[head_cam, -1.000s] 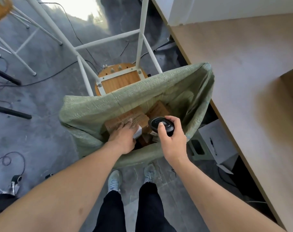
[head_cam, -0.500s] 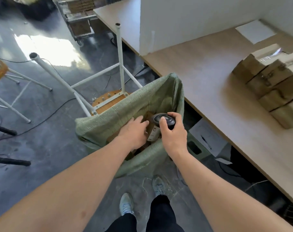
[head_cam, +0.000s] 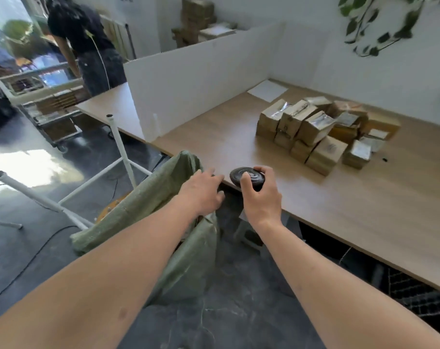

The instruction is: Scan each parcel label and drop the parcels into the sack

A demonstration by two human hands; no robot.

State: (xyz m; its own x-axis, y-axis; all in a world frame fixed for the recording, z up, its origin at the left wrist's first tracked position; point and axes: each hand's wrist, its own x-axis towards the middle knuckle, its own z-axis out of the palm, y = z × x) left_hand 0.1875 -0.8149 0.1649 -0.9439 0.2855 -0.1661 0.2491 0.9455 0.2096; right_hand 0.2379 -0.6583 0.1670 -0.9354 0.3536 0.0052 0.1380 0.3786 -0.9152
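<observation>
sack (head_cam: 161,195): your woven one is dull green
scanner (head_cam: 247,178): black, glossy, in your grip
parcels (head_cam: 322,132): brown cardboard, silvery tape, at your 1 o'clock
table (head_cam: 364,210): pale wood grain
divider (head_cam: 201,79): plain white

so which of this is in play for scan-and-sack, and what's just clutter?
In play: parcels piled on the table; green sack; black scanner, gripped by the right hand; left hand, holding nothing.

Clutter: white sheet, white divider, upturned stool, hanging plant.
</observation>
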